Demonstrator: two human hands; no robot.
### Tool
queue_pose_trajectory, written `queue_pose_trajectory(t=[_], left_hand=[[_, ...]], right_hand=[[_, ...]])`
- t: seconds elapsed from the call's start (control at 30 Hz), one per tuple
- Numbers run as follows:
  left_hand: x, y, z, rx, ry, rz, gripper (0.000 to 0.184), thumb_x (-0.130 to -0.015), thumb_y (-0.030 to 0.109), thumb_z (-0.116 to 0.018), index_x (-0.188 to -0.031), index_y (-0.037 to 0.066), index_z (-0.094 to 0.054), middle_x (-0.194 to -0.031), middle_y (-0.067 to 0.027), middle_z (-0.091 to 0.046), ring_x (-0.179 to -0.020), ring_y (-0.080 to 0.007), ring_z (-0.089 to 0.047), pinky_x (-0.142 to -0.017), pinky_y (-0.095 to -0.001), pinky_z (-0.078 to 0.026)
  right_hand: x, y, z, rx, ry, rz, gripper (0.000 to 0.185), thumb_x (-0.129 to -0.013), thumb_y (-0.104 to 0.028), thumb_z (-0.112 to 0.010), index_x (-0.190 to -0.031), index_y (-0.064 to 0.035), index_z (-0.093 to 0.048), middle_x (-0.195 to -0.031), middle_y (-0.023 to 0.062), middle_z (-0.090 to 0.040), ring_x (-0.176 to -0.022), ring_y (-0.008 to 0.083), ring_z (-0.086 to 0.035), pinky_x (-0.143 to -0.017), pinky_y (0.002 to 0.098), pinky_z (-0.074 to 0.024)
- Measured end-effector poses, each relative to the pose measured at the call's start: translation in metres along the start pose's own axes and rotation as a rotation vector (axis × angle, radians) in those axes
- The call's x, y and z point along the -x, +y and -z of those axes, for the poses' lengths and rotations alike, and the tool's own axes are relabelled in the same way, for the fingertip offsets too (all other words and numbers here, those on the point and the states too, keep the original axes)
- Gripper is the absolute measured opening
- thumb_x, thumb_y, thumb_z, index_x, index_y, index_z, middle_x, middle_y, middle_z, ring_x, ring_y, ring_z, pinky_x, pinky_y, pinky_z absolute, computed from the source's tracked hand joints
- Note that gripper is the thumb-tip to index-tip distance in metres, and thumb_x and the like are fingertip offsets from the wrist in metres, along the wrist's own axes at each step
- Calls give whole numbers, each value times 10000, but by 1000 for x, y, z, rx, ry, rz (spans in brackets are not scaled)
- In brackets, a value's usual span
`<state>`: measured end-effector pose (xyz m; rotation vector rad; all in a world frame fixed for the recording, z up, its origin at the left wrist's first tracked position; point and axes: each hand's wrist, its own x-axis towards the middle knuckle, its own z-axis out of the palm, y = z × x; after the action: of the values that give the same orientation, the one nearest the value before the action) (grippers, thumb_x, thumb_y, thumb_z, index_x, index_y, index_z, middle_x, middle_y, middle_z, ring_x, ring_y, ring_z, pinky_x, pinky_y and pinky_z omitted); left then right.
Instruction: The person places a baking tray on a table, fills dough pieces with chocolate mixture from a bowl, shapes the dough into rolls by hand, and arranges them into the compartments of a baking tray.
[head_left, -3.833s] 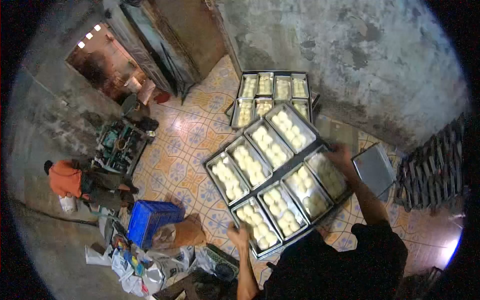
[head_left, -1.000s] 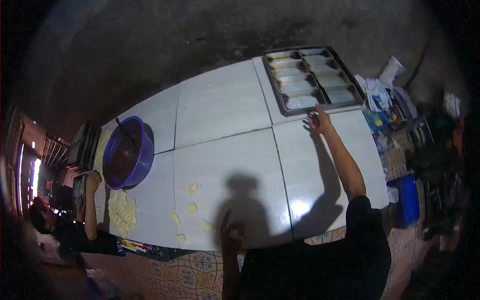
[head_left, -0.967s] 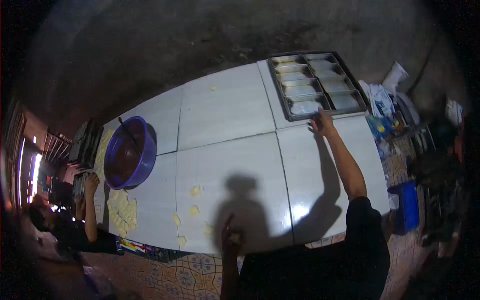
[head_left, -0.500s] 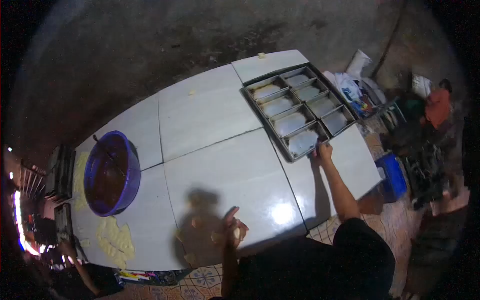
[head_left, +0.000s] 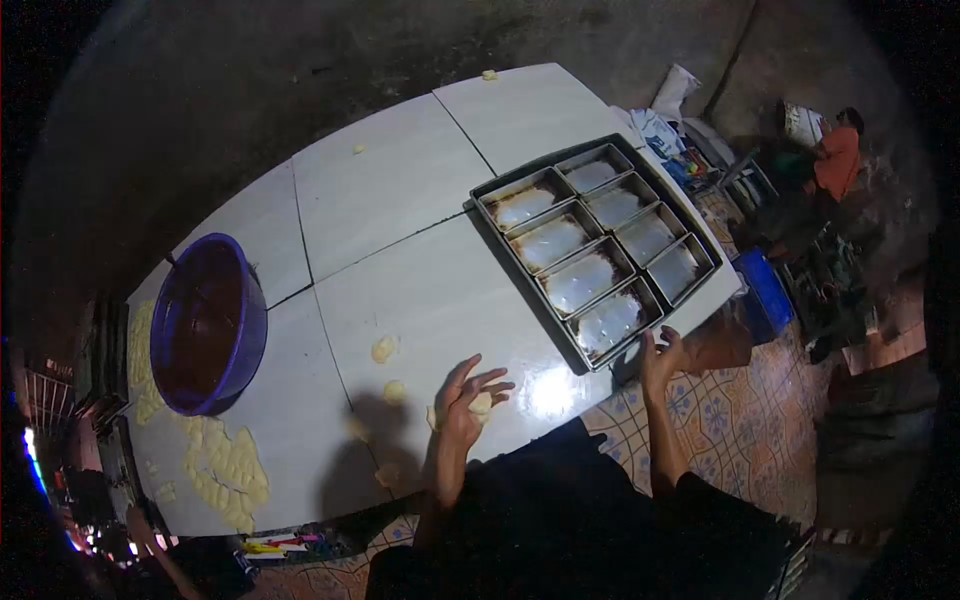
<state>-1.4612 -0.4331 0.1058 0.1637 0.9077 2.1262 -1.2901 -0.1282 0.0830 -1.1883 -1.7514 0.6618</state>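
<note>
My left hand is over the front of the white table, fingers spread, with a pale piece of dough held against its palm. Another bit of dough shows at the wrist side of that hand. My right hand is at the near right corner of a dark baking tray, thumb and fingers apart; whether the fingertips touch the rim I cannot tell. Inside the tray stand several rectangular metal loaf tins, their bottoms stained brown. Small dough pieces lie left of my left hand.
A purple basin with brown contents stands at the left of the white tiled table. Flattened dough pieces lie around it. A blue crate is on the floor at right. Another person is at far right; another person's arm shows lower left.
The tray of tins has come closer to me, to the table's near edge. My right hand has loosened from its corner. My left hand's fingers have spread, with dough still in it.
</note>
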Motion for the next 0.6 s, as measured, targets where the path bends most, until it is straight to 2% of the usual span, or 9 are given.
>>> queue_pose_trajectory(t=[0.07, 0.13, 0.17, 0.2, 0.27, 0.4, 0.47, 0.53, 0.6], left_hand=[[2, 0, -11, 107, 67, -64, 494, -951, 256, -490, -1387, 85, -334, -1264, -296, -476, -1085, -412, -547, -898, -462, -480], [2, -7, -3, 300, -25, -52, 574, -932, 464, -461, -1402, 165, -322, -1391, -265, -346, -1208, -421, -438, -992, -529, -388], [2, -4, -9, 430, -56, -34, 586, -930, 500, -445, -1399, 167, -331, -1403, -248, -339, -1222, -420, -422, -997, -539, -371], [2, -1, -17, 563, -91, -19, 601, -928, 536, -429, -1397, 170, -339, -1414, -232, -332, -1236, -419, -405, -1002, -549, -353], [8, 13, -43, 489, -43, -30, 686, -904, 606, -408, -1437, 190, -289, -1399, -182, -373, -1166, -352, -461, -958, -503, -388], [14, 23, -35, 24, 198, -442, 732, -910, 528, -463, -1440, 69, -254, -1391, -124, -398, -1228, -257, -415, -995, -449, -354], [22, 30, -27, -345, 388, -626, 628, -942, 407, -478, -1421, 43, -297, -1387, -126, -409, -1241, -224, -408, -1008, -419, -345], [42, 39, -45, -565, 558, -486, 360, -946, 107, -497, -1288, -5, -491, -1327, -111, -476, -1192, -203, -461, -983, -314, -375], [57, 42, -49, -871, 481, -509, 312, -925, 87, -540, -1219, -16, -552, -1322, -126, -473, -1118, -177, -512, -895, -272, -443]], right_hand=[[20, -64, 19, -11, -160, 187, 398, -855, -227, -631, -1146, 23, -521, -1067, 153, -521, -874, 217, -514, -718, 348, -458], [47, -125, 16, -290, -718, -5, 409, -854, -209, -627, -1195, -14, -514, -1099, 149, -515, -966, 252, -512, -828, 373, -457], [69, -127, -2, -416, -927, 154, 462, -842, -193, -633, -1256, -46, -491, -1167, 170, -493, -1065, 303, -497, -895, 392, -447], [77, -160, -4, -262, -963, 619, 480, -828, -183, -646, -1264, -44, -500, -1228, 177, -474, -1136, 327, -473, -894, 402, -449], [106, -163, -31, -301, -1065, 861, 371, -812, -83, -671, -1171, -51, -584, -1213, 125, -513, -1071, 206, -552, -790, 315, -495], [97, -190, -51, -492, -1282, 156, 244, -837, -128, -665, -1058, -25, -660, -1157, 75, -506, -912, 160, -590, -796, 249, -481], [83, -219, -46, -530, -1317, 162, 244, -840, -96, -656, -1073, -24, -659, -1103, 64, -509, -932, 143, -561, -792, 245, -474], [93, -213, -64, -868, -1359, 113, 256, -838, -46, -638, -1092, -16, -633, -1072, 64, -517, -1002, 145, -523, -776, 249, -471], [109, -206, -81, -782, -1416, 274, 260, -834, -25, -632, -1094, -6, -619, -1051, 65, -524, -1002, 156, -542, -790, 249, -466]])
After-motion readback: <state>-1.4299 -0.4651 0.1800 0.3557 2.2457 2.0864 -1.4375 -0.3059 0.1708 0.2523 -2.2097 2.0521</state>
